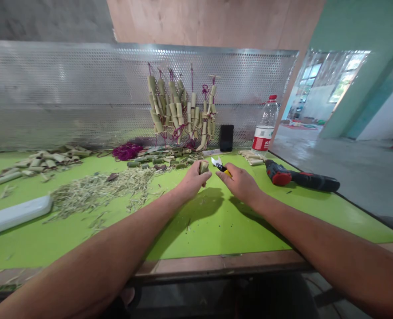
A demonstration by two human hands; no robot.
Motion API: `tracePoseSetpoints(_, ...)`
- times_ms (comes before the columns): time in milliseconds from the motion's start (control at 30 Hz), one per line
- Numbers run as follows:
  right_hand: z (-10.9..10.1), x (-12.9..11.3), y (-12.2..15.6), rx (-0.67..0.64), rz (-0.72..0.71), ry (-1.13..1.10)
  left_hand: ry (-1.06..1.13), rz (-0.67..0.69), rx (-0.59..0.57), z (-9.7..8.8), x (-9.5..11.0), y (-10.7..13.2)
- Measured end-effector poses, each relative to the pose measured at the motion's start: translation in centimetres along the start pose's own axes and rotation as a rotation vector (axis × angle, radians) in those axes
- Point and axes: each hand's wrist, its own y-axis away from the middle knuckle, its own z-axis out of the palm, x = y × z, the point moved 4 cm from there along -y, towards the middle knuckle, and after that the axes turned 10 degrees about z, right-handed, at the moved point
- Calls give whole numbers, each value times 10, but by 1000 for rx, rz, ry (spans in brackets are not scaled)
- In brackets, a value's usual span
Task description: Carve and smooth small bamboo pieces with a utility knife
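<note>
My left hand [192, 180] grips a short bamboo tube [203, 167] that sticks out above the fingers. My right hand [238, 183] holds a yellow utility knife [222, 167], its bare blade pointing toward the tube and a small gap between them. Both hands hover over a green work table [213, 226]. To the left of my hands lies a spread of pale bamboo shavings [100, 191]. Beyond them are several cut bamboo tubes [156, 160], with more in a heap [46, 160] at the far left.
Bamboo tubes strung on purple cord [179, 110] stand against a perforated metal panel [63, 88]. Nearby are a black phone [226, 138], a plastic water bottle [265, 126], a red-and-black cordless drill [299, 176] and a white bar [13, 215]. The table's right edge drops toward a concrete floor.
</note>
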Motion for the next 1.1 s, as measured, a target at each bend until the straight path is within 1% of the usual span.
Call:
tracePoseSetpoints(100,1,-6,4,-26,-59,-15,206,-21,-47,4,-6,-1)
tracePoseSetpoints(167,3,-9,6,-65,-91,8,267,-34,-54,5,-7,0)
tracePoseSetpoints(233,4,-11,7,-89,-118,58,253,-42,-39,4,-7,0)
tracePoseSetpoints(333,5,-12,8,-84,-126,135,200,-28,-36,3,-5,1)
tracePoseSetpoints(500,5,-13,9,-115,-122,169,252,-21,-105,3,1,3)
tracePoseSetpoints(567,4,-14,9,-133,-126,161,179,23,-134,2,5,4)
tracePoseSetpoints(633,4,-14,9,-135,-128,152,35,78,-147,0,7,4)
tracePoseSetpoints(733,4,-14,10,-126,-136,153,-179,126,-128,-2,11,3)
tracePoseSetpoints(800,3,-15,10,-106,-131,164,-274,150,-106,-3,14,2)
tracePoseSetpoints(933,-1,-17,13,-44,-106,199,-342,170,-57,-1,18,0)
tracePoseSetpoints(1100,-4,-17,12,14,-74,219,-342,151,10,1,23,3)
